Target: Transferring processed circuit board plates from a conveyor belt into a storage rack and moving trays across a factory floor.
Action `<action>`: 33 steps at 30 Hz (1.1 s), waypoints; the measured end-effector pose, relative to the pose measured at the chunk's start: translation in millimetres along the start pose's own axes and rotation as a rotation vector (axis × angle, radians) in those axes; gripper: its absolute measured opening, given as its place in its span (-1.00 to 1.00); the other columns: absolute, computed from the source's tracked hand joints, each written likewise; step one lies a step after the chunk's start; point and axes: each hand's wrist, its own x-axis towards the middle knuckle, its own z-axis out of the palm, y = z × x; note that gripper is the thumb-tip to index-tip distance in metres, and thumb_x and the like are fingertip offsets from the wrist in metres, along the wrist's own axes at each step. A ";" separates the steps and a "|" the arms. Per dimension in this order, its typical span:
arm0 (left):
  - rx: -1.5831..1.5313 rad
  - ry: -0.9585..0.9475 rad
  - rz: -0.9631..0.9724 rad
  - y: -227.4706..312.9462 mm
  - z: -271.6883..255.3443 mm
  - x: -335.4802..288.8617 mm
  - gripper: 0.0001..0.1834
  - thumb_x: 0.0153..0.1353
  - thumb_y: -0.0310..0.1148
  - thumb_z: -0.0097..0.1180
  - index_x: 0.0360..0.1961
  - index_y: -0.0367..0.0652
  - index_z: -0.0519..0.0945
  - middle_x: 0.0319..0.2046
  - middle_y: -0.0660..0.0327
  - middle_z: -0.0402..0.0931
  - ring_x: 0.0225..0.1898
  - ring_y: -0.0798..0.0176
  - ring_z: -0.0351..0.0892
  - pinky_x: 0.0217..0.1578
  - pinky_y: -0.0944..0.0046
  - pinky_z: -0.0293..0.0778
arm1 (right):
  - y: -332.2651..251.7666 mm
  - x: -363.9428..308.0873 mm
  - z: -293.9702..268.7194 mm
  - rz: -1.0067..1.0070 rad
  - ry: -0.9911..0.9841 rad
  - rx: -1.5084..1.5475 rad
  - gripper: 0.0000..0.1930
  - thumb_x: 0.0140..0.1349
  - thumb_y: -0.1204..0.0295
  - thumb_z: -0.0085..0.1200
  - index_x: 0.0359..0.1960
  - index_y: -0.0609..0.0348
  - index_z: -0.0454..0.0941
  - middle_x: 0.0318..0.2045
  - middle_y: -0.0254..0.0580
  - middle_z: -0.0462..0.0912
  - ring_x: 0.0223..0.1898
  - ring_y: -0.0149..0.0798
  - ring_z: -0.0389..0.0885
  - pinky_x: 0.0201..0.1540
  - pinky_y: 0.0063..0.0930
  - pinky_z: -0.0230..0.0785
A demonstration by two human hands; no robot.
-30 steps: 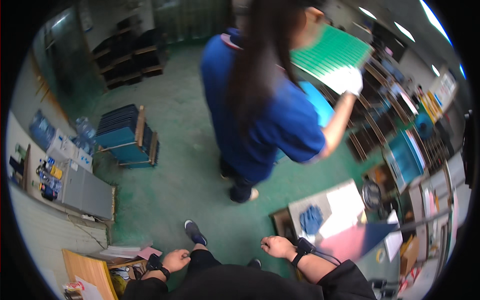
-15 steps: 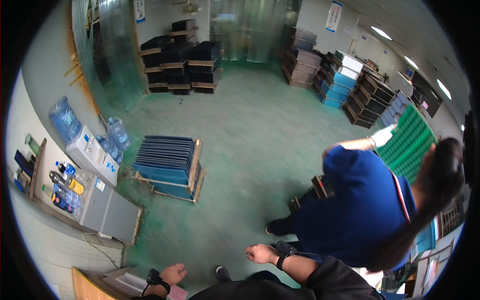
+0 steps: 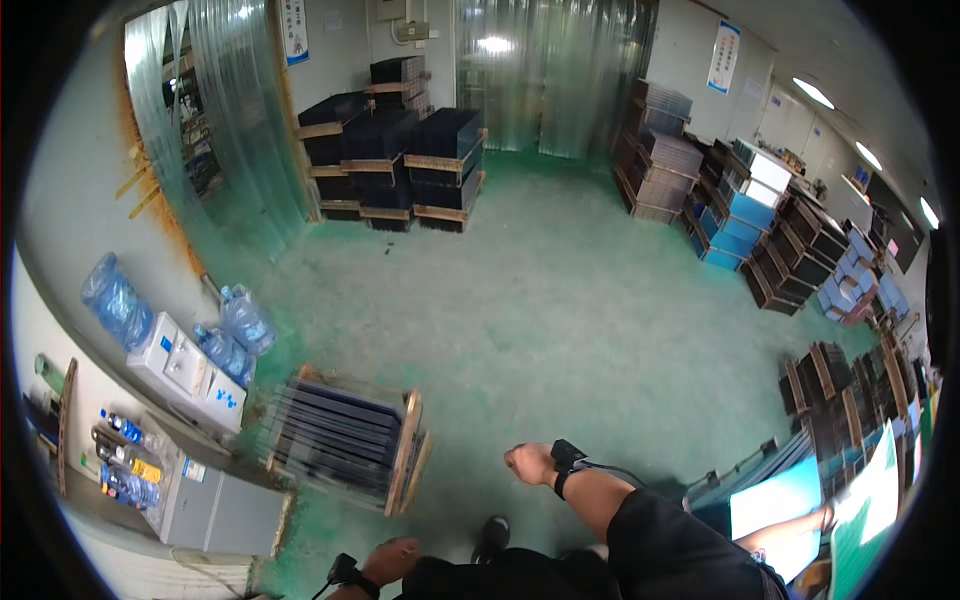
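Note:
My right hand [image 3: 528, 464] is held out in front of my body above the green floor. Its fingers are curled into a loose fist, and nothing shows in them. Lower down, at the bottom edge, is my left hand [image 3: 393, 560], small and slightly smeared, touching nothing that I can see. Both wrists carry a strap with a small black device. Nearest my left hand, a wooden-framed rack [image 3: 340, 440] of dark upright panels stands on the floor to the left.
Bottles top a grey cabinet [image 3: 215, 505] beside a water dispenser [image 3: 190, 370]. Stacked dark panels [image 3: 445, 150] stand far left, blue stacks [image 3: 735, 225] far right. At lower right, another person's forearm [image 3: 790, 530] reaches to a green sheet [image 3: 868, 525].
My view has shifted forward and turned. The person in blue has moved to the right rim, mostly out of view. The panel rack now appears nearer, and my left hand farther right.

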 end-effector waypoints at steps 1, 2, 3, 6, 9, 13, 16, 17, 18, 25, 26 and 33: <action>-0.054 0.018 -0.074 20.3 -26.2 21.7 -0.48 0.31 -0.01 0.16 0.16 -0.13 0.57 0.05 0.00 0.62 0.05 -0.08 0.62 0.04 0.01 0.55 | 2.8 16.3 -28.0 -0.012 -0.002 -0.011 -0.87 0.19 0.40 0.05 -0.27 0.03 0.62 -0.34 0.01 0.70 -0.21 0.11 0.70 -0.21 -0.01 0.52; -0.072 0.137 -0.111 11.2 -29.7 36.0 -0.53 0.34 -0.05 0.13 0.12 -0.15 0.60 0.05 0.01 0.63 0.05 -0.07 0.62 0.04 -0.01 0.55 | 6.2 35.3 -54.4 -0.025 -0.004 0.056 -0.87 0.21 0.38 0.05 -0.27 0.02 0.62 -0.33 0.01 0.69 -0.22 0.13 0.68 -0.21 0.00 0.52; -0.087 0.158 -0.116 1.0 -34.0 56.0 -0.53 0.34 -0.05 0.13 0.12 -0.15 0.60 0.05 0.01 0.63 0.05 -0.07 0.62 0.04 -0.01 0.55 | 16.2 53.9 -78.9 -0.040 -0.010 0.120 -0.88 0.22 0.36 0.05 -0.27 0.00 0.61 -0.33 0.01 0.69 -0.23 0.14 0.67 -0.21 0.00 0.52; 0.348 0.136 0.319 -13.8 -74.4 136.3 -0.63 0.37 -0.14 0.02 -0.02 -0.20 0.62 -0.05 0.01 0.66 0.01 -0.10 0.64 0.01 -0.05 0.56 | 88.3 69.4 -108.0 -0.108 0.106 0.208 -0.83 0.27 0.27 0.02 -0.24 0.04 0.56 -0.26 0.01 0.67 -0.16 0.16 0.64 -0.15 0.06 0.49; 0.375 0.065 0.381 -19.7 -108.0 257.1 -0.62 0.34 -0.15 0.01 -0.04 -0.22 0.59 -0.10 -0.05 0.65 -0.01 -0.15 0.63 -0.02 -0.10 0.54 | 193.6 40.6 -109.1 0.170 0.082 0.220 -0.77 0.26 0.21 0.06 -0.26 0.10 0.60 -0.27 0.10 0.67 -0.16 0.19 0.65 -0.11 0.08 0.50; 0.359 -0.082 0.156 93.5 -185.7 386.5 -0.62 0.32 -0.13 0.02 0.00 -0.15 0.58 -0.14 -0.07 0.66 -0.04 -0.18 0.63 -0.05 -0.14 0.52 | 304.6 -61.6 -71.2 0.690 -0.042 0.412 -0.55 0.35 0.21 0.17 0.15 0.25 0.58 0.08 0.00 0.68 0.17 -0.01 0.59 0.29 -0.15 0.40; 0.277 -0.233 0.218 242.2 -274.6 448.4 -0.55 0.44 0.00 -0.03 0.09 -0.12 0.57 -0.14 0.04 0.66 -0.07 0.04 0.67 -0.04 0.05 0.57 | 280.5 -136.2 -102.6 1.011 -0.093 0.608 -0.48 0.32 0.10 0.14 0.21 0.16 0.51 0.16 0.19 0.57 0.17 0.21 0.52 0.24 0.04 0.36; 0.339 -0.273 0.269 260.0 -285.0 473.7 -0.55 0.44 0.00 -0.03 0.09 -0.12 0.57 -0.14 0.04 0.66 -0.07 0.04 0.67 -0.04 0.05 0.57 | 285.4 -148.7 -89.5 1.015 -0.189 0.558 -0.50 0.34 0.20 0.13 0.25 0.17 0.46 0.20 0.17 0.53 0.18 0.17 0.51 0.22 0.00 0.38; 0.261 -0.299 0.392 263.7 -287.2 504.9 -0.63 0.39 -0.06 0.03 0.01 -0.10 0.58 -0.17 0.06 0.66 -0.13 0.03 0.64 -0.07 0.06 0.55 | 290.6 -152.2 -81.2 1.017 -0.107 0.830 -0.52 0.35 0.27 0.13 0.25 0.18 0.46 0.20 0.13 0.53 0.17 0.12 0.52 0.22 -0.06 0.38; 0.073 -0.693 0.182 407.3 -352.6 623.4 -0.57 0.54 -0.09 -0.07 0.13 -0.22 0.57 0.00 0.02 0.62 0.03 0.02 0.59 0.10 0.02 0.50 | 337.3 -2.4 -197.7 0.532 0.358 1.158 -0.76 0.44 0.27 0.06 -0.02 0.13 0.59 -0.23 -0.30 0.69 -0.15 -0.38 0.60 0.01 -0.37 0.46; 0.110 -0.724 0.202 437.9 -352.9 657.9 -0.57 0.54 -0.10 -0.08 0.14 -0.22 0.57 0.01 0.03 0.61 0.04 0.02 0.59 0.11 0.02 0.49 | 355.9 18.9 -204.0 0.486 0.309 1.300 -0.76 0.44 0.30 0.05 0.02 0.14 0.57 -0.17 -0.28 0.68 -0.11 -0.37 0.58 0.01 -0.38 0.44; 0.361 -0.982 0.418 609.2 -282.3 827.5 -0.59 0.53 -0.13 -0.09 0.15 -0.21 0.56 0.04 0.05 0.60 0.07 0.05 0.56 0.13 0.04 0.46 | 400.1 9.3 -249.3 0.596 0.425 1.493 -0.59 0.53 0.15 -0.06 0.25 0.08 0.46 0.08 -0.20 0.61 0.13 -0.32 0.50 0.23 -0.33 0.33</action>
